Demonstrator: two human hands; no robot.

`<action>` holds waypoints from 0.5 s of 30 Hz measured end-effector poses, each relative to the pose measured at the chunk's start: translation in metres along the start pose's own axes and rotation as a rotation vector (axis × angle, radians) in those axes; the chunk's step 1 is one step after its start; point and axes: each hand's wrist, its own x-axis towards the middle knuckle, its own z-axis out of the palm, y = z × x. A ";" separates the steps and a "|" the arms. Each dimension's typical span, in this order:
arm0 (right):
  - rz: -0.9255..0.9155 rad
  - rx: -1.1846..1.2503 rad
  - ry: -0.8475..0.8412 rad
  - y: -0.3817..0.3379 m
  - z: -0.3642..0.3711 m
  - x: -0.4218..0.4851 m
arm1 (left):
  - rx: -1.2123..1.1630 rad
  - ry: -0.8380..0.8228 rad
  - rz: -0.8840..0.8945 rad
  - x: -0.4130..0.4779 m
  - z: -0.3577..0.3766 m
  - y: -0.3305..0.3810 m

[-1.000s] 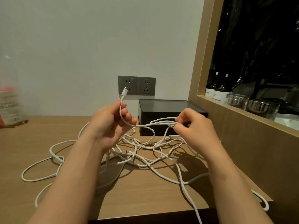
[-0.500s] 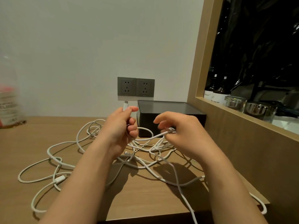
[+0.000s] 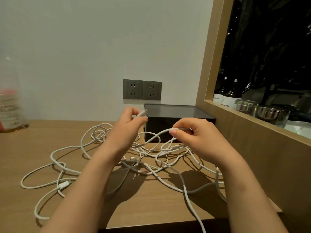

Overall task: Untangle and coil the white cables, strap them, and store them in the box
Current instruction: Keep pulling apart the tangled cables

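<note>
Desk (image 3: 42,140), white cables (image 3: 63,185) cut off below, left hand (image 3: 127,126), right hand (image 3: 200,137) pinching

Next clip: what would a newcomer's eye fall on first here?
A sprawl of tangled white cables covers the middle of the wooden table. Just above it, the left hand pinches a plug end and the right hand pinches a strand. Behind them a dark box sits by the wall, below two grey sockets.
</note>
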 end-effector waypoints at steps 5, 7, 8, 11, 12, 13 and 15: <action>-0.034 -0.010 0.221 0.006 0.008 0.005 | 0.140 -0.224 -0.002 -0.004 0.005 0.001; -0.051 -0.008 0.292 0.006 0.010 0.005 | 0.303 -0.218 0.036 -0.004 0.009 -0.001; -0.057 -0.008 0.323 0.006 0.011 0.005 | 0.384 -0.208 0.063 -0.004 0.011 -0.001; -0.055 -0.018 0.383 0.004 0.014 0.006 | 0.426 -0.203 0.120 -0.006 0.014 0.000; -0.044 -0.017 0.397 0.005 0.015 0.007 | 0.421 -0.216 0.136 -0.007 0.015 0.000; -0.026 -0.015 0.404 0.005 0.015 0.007 | 0.431 -0.233 0.147 -0.007 0.015 0.000; 0.018 -0.015 0.398 0.007 0.015 0.007 | 0.428 -0.235 0.163 -0.006 0.014 0.001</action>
